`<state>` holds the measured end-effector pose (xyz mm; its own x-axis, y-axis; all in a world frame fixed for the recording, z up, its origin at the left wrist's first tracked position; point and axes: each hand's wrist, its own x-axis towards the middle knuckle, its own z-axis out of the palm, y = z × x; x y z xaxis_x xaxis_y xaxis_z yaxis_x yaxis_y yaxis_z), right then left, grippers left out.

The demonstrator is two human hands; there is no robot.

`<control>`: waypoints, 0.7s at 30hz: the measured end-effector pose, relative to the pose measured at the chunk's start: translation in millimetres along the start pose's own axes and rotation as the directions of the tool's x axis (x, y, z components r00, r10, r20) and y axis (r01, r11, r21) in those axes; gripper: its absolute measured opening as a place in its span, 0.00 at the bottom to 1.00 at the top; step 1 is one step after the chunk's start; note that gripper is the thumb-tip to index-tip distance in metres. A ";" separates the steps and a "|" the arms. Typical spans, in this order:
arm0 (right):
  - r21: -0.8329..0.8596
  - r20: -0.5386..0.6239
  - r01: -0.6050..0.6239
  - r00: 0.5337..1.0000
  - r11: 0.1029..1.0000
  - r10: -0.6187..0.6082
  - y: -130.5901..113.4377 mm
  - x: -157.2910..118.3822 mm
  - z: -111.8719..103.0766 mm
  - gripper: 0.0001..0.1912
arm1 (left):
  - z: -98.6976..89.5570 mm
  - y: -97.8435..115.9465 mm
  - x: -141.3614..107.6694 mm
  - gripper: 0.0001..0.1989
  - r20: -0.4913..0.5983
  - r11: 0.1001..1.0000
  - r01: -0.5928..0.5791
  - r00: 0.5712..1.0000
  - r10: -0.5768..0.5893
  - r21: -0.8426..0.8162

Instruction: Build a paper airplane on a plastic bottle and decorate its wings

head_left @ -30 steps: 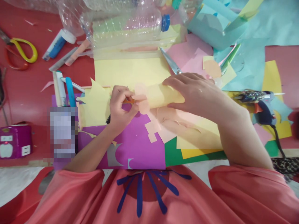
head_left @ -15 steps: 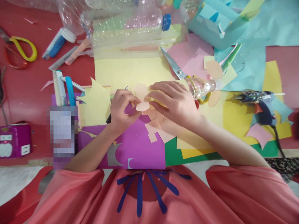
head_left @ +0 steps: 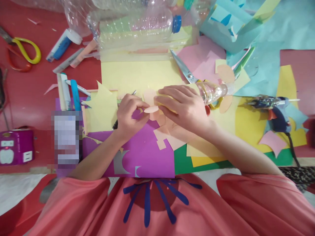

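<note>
My left hand (head_left: 130,113) pinches a small peach paper oval (head_left: 151,109) between thumb and forefinger, and the oval is tilted nearly edge-on. My right hand (head_left: 183,105) lies over a clear plastic bottle (head_left: 213,91), its fingers curved around the body, which seems covered in pale yellow paper. The bottle's neck points right. Another peach paper oval (head_left: 149,96) stands beside my right fingertips, near the bottle's base. More peach ovals (head_left: 225,73) sit by the neck. Under my hands are peach paper scraps (head_left: 176,136). My right palm hides most of the bottle.
Scissors (head_left: 184,68) lie open behind the bottle. A glue gun (head_left: 275,111) rests at the right on yellow paper. Large plastic bottles (head_left: 137,28) fill the back. Markers (head_left: 67,91), a blurred-out phone-like object (head_left: 66,137) and yellow-handled scissors (head_left: 27,50) are at the left.
The small peach oval in my left fingers has tipped from showing its face to nearly edge-on, moving slightly towards my right hand. My right hand stays on the bottle.
</note>
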<state>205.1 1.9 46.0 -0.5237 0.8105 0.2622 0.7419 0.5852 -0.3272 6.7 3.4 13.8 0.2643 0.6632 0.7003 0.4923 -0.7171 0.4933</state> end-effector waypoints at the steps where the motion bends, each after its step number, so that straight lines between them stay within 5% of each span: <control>1: -0.004 0.000 0.000 1.000 1.000 0.000 -0.2 0.0 -0.2 0.17 | 0.1 0.3 0.1 0.07 -0.002 1.000 0.002 1.000 -0.002 0.000; 21: 0.070 -0.123 0.028 0.992 0.997 -0.019 -6.6 2.9 8.1 0.17 | 0.8 -3.6 -1.8 0.06 -0.005 1.000 0.003 1.000 -0.003 -0.023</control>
<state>195.2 0.6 41.6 -0.4819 0.7904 0.3781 0.6959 0.6075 -0.3830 5.0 5.1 10.4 0.2586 0.6641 0.7015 0.4741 -0.7199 0.5069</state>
